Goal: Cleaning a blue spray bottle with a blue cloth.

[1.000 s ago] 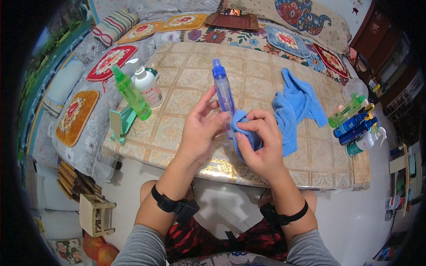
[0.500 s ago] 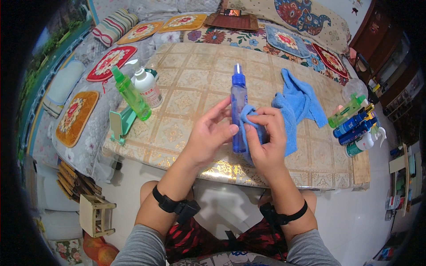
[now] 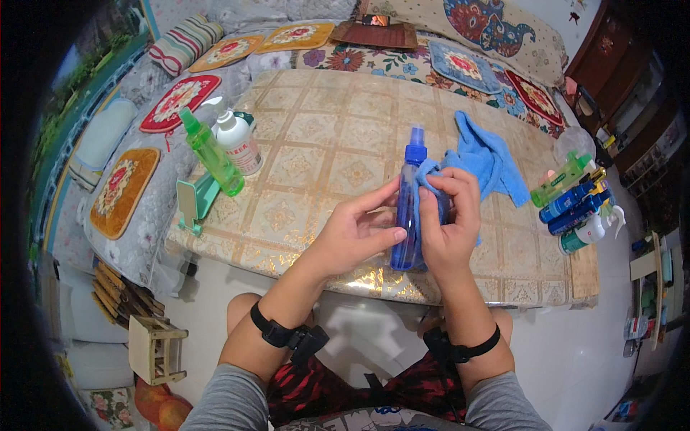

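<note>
Head view: contact work under way on one item. Blue spray bottle is just right of frame centre, roughly upright, nozzle toward the top. Can't tell whether its base touches the table or hangs just above it.

Left hand has the bottle from its left side, thumb toward the front, fingers partly behind. Right hand pinches a bunched blue cloth between thumb and fingers, cloth against the bottle's right side.

Status, my read: mid-job on this bottle. Done so far: bottle in hand, cloth gripped, cloth in contact. Open: bottle not set down, cloth not let go. How much of its surface has been covered — can't tell; nothing visible separates treated from untreated.

Blue towel lies rumpled right of centre, beyond the right hand; whether it joins the bunched piece is hidden.

Other containers, none in hand: green spray bottle and white pump bottle left of centre, beside a green stand; at frame right, a cluster with a green bottle, dark blue bottles and a white trigger bottle — no finish state readable on any.
</note>
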A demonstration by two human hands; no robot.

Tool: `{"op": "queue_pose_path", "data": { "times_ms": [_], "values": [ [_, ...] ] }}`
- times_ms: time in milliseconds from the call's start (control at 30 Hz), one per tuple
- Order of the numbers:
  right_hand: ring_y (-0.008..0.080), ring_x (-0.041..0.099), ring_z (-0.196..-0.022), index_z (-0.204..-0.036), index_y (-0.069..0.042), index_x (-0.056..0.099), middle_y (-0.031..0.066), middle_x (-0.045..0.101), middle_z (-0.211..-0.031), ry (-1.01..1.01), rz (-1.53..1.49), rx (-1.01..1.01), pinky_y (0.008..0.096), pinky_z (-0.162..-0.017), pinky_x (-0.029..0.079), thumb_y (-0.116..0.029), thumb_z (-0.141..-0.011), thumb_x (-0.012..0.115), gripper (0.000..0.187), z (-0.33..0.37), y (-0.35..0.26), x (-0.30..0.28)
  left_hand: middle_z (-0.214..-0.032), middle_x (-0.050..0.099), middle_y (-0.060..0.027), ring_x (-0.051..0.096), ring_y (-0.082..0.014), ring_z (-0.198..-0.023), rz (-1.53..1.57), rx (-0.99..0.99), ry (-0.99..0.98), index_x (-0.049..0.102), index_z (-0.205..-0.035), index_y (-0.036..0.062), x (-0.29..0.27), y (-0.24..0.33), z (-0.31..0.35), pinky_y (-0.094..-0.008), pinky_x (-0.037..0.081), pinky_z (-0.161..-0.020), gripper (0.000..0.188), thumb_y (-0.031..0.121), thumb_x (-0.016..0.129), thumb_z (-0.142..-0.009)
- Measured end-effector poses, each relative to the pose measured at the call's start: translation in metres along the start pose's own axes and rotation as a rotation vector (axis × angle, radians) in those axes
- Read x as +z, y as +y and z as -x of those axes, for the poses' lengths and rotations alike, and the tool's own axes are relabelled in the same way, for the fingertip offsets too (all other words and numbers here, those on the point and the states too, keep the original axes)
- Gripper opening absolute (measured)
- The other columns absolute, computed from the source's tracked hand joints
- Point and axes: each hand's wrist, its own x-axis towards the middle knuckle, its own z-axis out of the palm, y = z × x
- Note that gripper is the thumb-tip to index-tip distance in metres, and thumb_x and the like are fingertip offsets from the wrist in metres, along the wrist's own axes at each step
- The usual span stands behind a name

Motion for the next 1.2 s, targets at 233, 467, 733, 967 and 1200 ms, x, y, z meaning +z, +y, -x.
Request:
{"op": "queue_pose_path", "data": {
  "times_ms": [233,467,733,967,1200],
  "values": [
    [0.0288,0.060,-0.097,-0.100,-0.001,0.067,0.0166,0.061,-0.104,0.026,-0.003,0.000,0.0364,-0.084,0.049,0.000,-0.084,0.071,0.016,-0.001,0.003,-0.001,-0.147,0.049,-0.0101,0.056,-0.0168,-0.119,-0.043,0.004,-0.002,0.033,-0.156,0.0011,-0.002,-0.004,0.005,-0.0312,0.053,-0.097,0.078,-0.009,0.069,-0.088],
    [0.0284,0.060,-0.097,-0.100,-0.001,0.067,0.0161,0.060,-0.105,0.027,0.012,-0.007,0.0360,-0.085,0.048,-0.001,-0.085,0.071,0.016,-0.002,0.008,-0.004,-0.149,0.049,-0.0103,0.056,-0.0158,-0.123,-0.095,-0.138,-0.031,0.035,-0.155,0.0015,-0.002,0.007,0.008,-0.0319,0.050,-0.102,0.076,-0.008,0.070,-0.088],
    [0.0280,0.061,-0.095,-0.099,-0.001,0.068,0.0152,0.061,-0.102,0.024,0.041,-0.005,0.0356,-0.084,0.048,-0.001,-0.084,0.072,0.015,-0.005,0.003,-0.005,-0.148,0.050,-0.0101,0.057,-0.0152,-0.121,-0.150,-0.147,-0.032,0.036,-0.155,0.0015,0.000,0.008,0.009,-0.0315,0.050,-0.103,0.077,-0.006,0.071,-0.087],
    [0.0289,0.062,-0.094,-0.098,0.000,0.069,0.0158,0.063,-0.103,0.003,0.086,-0.039,0.0362,-0.082,0.050,-0.001,-0.084,0.072,0.015,-0.004,-0.003,-0.003,-0.150,0.047,-0.0092,0.056,-0.0145,-0.121,-0.145,-0.102,0.006,0.034,-0.156,0.0018,-0.001,0.005,0.009,-0.0315,0.049,-0.103,0.078,-0.005,0.071,-0.088],
    [0.0287,0.063,-0.093,-0.099,0.000,0.070,0.0156,0.064,-0.102,0.002,0.062,-0.039,0.0361,-0.081,0.051,-0.001,-0.082,0.074,0.017,-0.004,-0.002,-0.004,-0.147,0.049,-0.0083,0.055,-0.0159,-0.123,-0.162,-0.091,0.024,0.033,-0.157,0.0022,0.001,0.006,0.008,-0.0319,0.049,-0.103,0.079,-0.005,0.071,-0.088]
  ]
}}
